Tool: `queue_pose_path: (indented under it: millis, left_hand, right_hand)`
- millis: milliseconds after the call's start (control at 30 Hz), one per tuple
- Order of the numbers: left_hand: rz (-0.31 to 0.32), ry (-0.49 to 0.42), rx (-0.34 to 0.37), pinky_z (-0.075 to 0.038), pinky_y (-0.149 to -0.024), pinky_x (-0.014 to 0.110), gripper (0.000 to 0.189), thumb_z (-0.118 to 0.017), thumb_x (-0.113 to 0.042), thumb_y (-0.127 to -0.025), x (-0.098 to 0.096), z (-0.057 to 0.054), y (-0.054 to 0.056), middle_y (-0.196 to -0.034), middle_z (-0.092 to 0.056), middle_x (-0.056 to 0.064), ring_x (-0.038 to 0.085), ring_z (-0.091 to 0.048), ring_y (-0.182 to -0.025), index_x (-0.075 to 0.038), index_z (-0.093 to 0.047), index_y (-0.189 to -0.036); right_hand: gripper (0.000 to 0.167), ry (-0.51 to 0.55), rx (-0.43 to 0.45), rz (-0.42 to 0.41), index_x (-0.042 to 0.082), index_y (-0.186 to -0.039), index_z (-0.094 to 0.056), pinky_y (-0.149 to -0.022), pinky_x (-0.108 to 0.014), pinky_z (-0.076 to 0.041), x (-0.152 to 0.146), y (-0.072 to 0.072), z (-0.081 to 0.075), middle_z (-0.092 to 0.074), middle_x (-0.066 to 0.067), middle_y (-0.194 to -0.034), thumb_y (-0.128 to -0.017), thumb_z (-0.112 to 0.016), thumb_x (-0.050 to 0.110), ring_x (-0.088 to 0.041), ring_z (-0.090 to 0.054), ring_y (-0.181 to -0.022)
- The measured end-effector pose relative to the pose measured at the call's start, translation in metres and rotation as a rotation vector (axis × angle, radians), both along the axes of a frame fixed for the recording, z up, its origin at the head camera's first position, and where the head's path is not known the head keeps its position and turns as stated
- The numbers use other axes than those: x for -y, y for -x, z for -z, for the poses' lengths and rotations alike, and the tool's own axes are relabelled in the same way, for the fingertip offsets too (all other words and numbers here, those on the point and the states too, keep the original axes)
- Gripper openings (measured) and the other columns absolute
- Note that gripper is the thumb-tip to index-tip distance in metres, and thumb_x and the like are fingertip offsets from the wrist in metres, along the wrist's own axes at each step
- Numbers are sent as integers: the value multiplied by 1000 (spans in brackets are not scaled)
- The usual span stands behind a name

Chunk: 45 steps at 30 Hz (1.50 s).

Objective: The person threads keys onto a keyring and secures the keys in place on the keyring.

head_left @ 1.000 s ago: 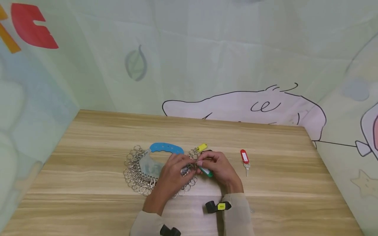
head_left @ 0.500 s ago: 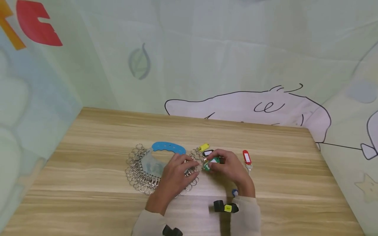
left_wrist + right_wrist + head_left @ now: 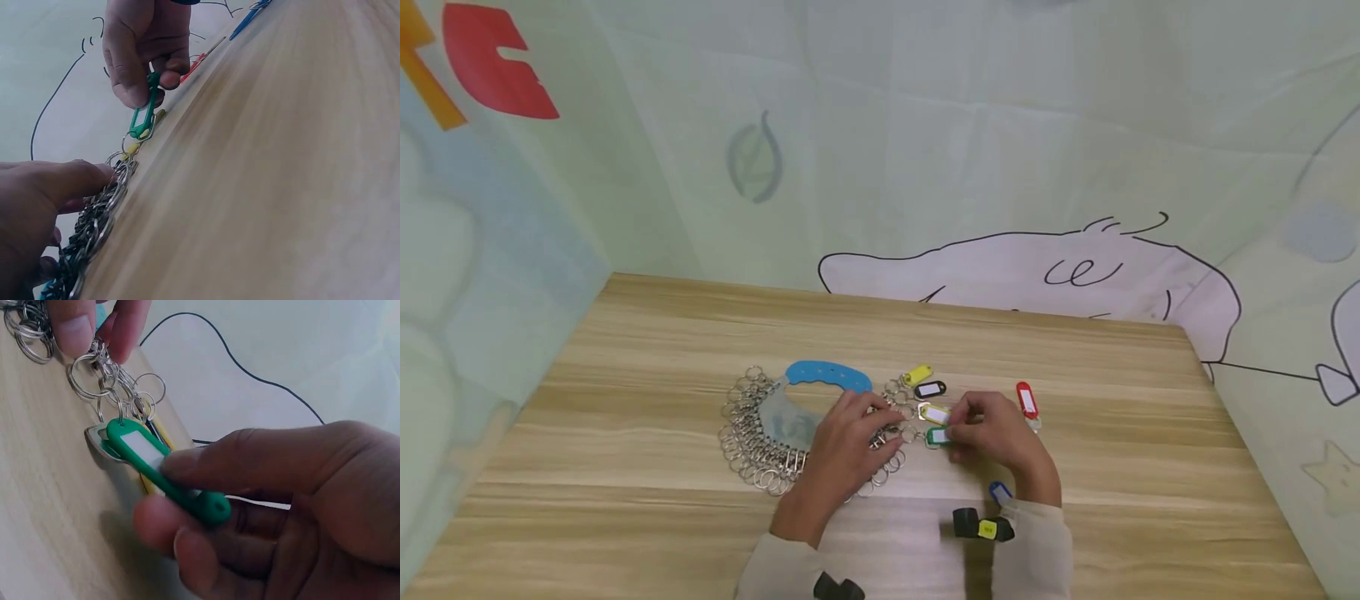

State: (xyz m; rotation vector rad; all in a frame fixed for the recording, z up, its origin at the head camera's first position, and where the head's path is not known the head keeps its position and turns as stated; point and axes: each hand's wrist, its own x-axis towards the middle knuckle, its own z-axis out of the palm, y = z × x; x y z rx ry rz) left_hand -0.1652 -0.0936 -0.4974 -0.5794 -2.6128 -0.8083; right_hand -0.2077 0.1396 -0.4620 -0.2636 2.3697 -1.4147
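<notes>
In the head view a blue-handled key holder (image 3: pixel 827 374), fringed with many split rings (image 3: pixel 752 467), lies on the table. My left hand (image 3: pixel 850 442) lies over its right end, thumb and index finger around the rings there. Just to the right, my right hand (image 3: pixel 996 429) pinches a green key tag (image 3: pixel 147 456) between thumb and fingers. In the right wrist view a small ring links this tag to the chain of rings, and a metal key (image 3: pixel 100 442) hangs behind it. A yellow-edged tag (image 3: pixel 935 414) lies directly above the green one.
A yellow tag (image 3: pixel 917 375) and a black tag (image 3: pixel 929 389) lie beyond the hands. Farther right is a red key tag (image 3: pixel 1027 400), its key partly hidden by my right hand. A blue tag (image 3: pixel 1000 492) lies beside the right sleeve. Printed cloth walls (image 3: pixel 880 167) border the table.
My right hand has moved away from the left hand, to the right, drawing the green tag out straight. The yellow-edged and black tags have come into view. My left hand stays at the rings.
</notes>
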Motion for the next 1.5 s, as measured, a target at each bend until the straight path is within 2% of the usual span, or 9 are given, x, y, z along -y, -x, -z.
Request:
queue_pose_path:
  millis: [133, 333, 500, 700, 900, 1100, 1300, 1500]
  left_hand:
    - [1, -22, -2, -46, -74, 28, 29, -87, -16, -79, 0, 0, -1, -107, -62, -5, 13, -50, -94, -19, -77, -106]
    - [18, -94, -48, -47, -72, 28, 22, -85, -8, -78, 6, -2, -1, -105, -64, -4, 14, -50, -93, -17, -77, -97]
    - [-11, -122, -57, -47, -73, 29, 20, -86, -6, -77, 11, -4, 2, -103, -64, -5, 14, -50, -94, -17, -78, -92]
    - [19, -98, -33, -47, -73, 28, 15, -85, -8, -79, 8, -9, 4, -103, -62, -7, 13, -49, -94, -18, -77, -87]
    - [53, -41, -16, -47, -75, 28, 13, -85, -10, -79, 6, -15, 1, -102, -63, -6, 13, -48, -94, -19, -77, -84]
    - [92, 40, -77, -46, -72, 26, 16, -88, -10, -75, 10, -17, -3, -99, -62, -6, 14, -49, -90, -19, -76, -82]
    - [140, 107, -165, -45, -70, 28, 13, -87, -12, -77, 9, -18, 3, -96, -63, -2, 16, -50, -86, -15, -76, -83]
    - [188, 193, -151, -44, -72, 29, 9, -85, -16, -80, 4, -24, 6, -95, -61, -3, 17, -49, -87, -17, -77, -82]
  right_hand:
    - [14, -120, -53, 15, 6, -82, -65, -65, -34, -54, 0, 0, -1, -64, -4, -83, -84, -75, -3, -20, -61, -71]
    - [17, -252, -109, 36, 10, -79, -64, -65, -33, -48, 3, 1, 2, -62, 0, -80, -81, -79, 2, -19, -55, -73]
    - [20, -318, -124, 65, 11, -76, -63, -68, -34, -46, 4, 2, -1, -63, -1, -83, -79, -82, 5, -21, -54, -75]
    - [17, -354, -129, 104, 10, -78, -64, -68, -35, -46, -6, 2, -7, -61, -2, -82, -81, -81, 10, -21, -54, -77]
    - [10, -295, -250, 186, 7, -82, -66, -66, -35, -47, -16, -1, -22, -62, -3, -79, -87, -75, 7, -21, -55, -75]
    - [9, -173, -425, 243, 7, -84, -67, -62, -33, -46, -22, -13, -46, -62, -2, -75, -91, -73, 8, -20, -54, -69]
    - [9, -94, -636, 309, 7, -84, -67, -56, -27, -46, -23, -23, -71, -63, 0, -72, -90, -74, 5, -17, -54, -62]
    - [10, -23, -824, 324, 6, -85, -68, -55, -21, -44, -21, -34, -98, -63, 3, -73, -88, -76, 0, -15, -53, -61]
